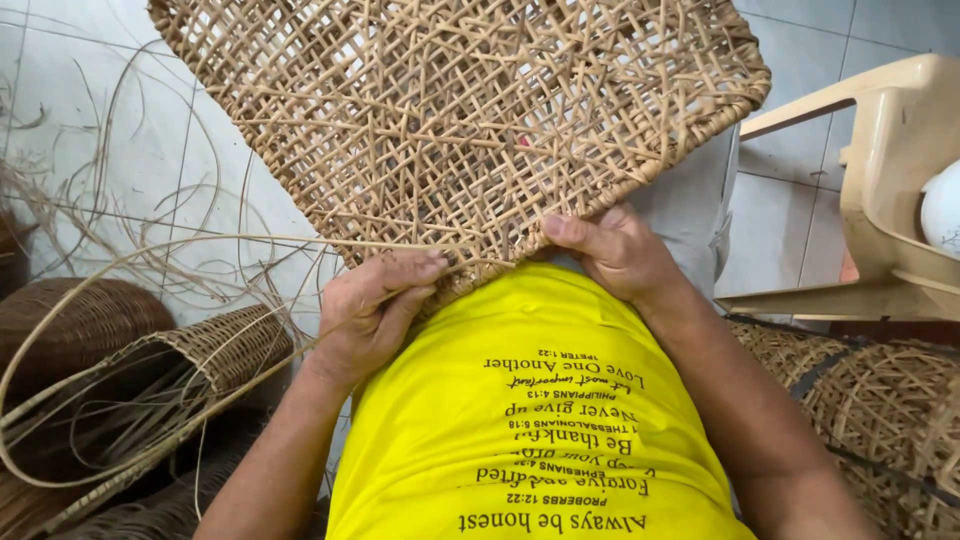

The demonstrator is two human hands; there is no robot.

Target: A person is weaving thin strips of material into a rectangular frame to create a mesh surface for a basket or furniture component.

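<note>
The left hand (375, 310) pinches a long rattan strand (200, 243) against the open-weave basket (450, 110) resting on the lap. The right hand (610, 250) grips the basket's lower edge, fingers curled closed.

shirt (530, 420): yellow, dark printed lettering | trousers (690, 205): grey | forearms: bare

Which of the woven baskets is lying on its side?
The cone-shaped basket at lower left, beside the left hand: its open mouth faces sideways, loose strips trailing out. The open-weave one rests on the lap.
</note>
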